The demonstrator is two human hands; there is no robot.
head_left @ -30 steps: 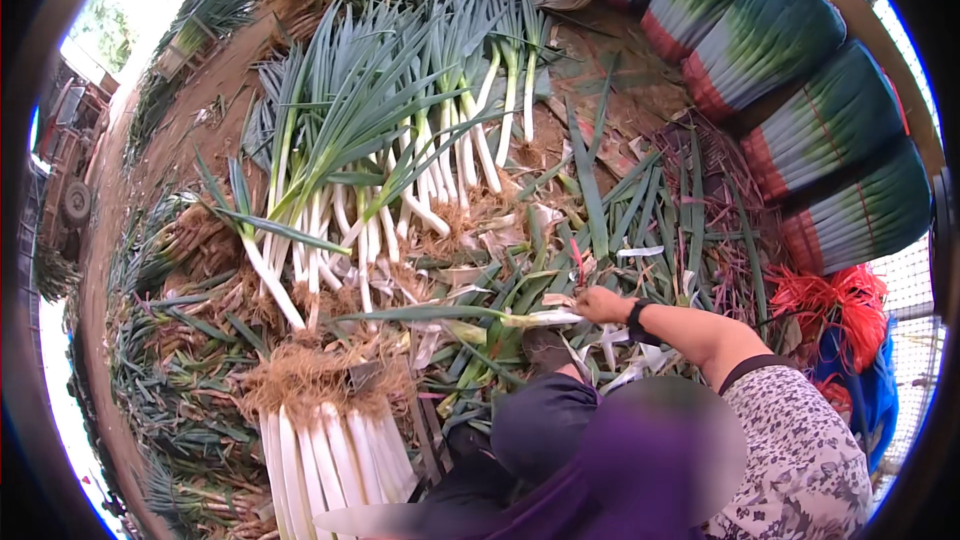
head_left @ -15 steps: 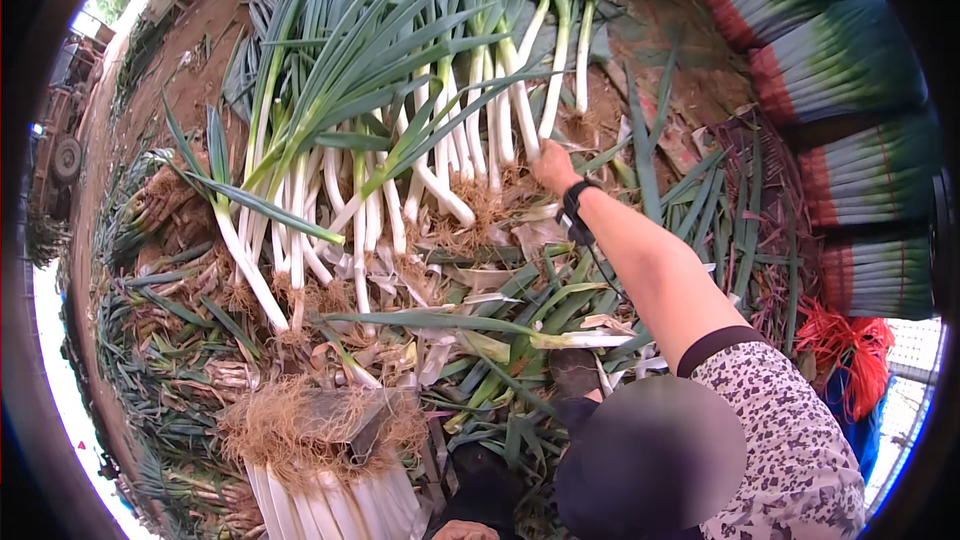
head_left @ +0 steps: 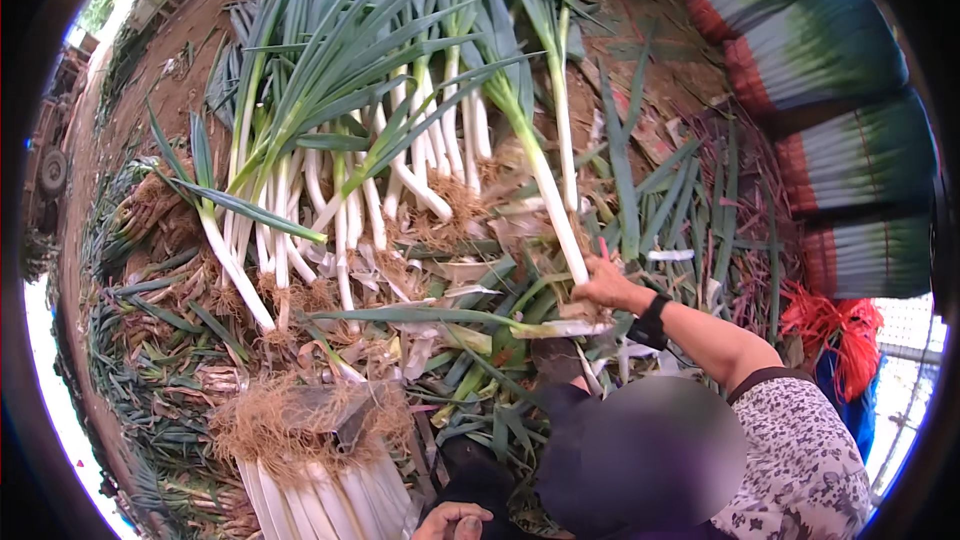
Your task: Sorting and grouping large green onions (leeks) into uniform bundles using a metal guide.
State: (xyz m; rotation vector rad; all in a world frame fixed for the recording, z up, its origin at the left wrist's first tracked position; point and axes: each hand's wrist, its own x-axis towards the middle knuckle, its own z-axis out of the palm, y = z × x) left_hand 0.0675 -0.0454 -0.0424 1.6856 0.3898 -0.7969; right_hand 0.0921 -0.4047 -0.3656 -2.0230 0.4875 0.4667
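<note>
— What are you wearing on your right arm?

— A short sleeve [head_left: 790, 450] of white cloth with a small dark flowery print, edged at the cuff with a dark band. Your forearm below it is bare.

— Anything at the wrist?

— A black wristband [head_left: 652, 321], just behind your right hand [head_left: 607, 285]. Your left hand [head_left: 455, 520] shows bare at the lower edge, no glove.
</note>
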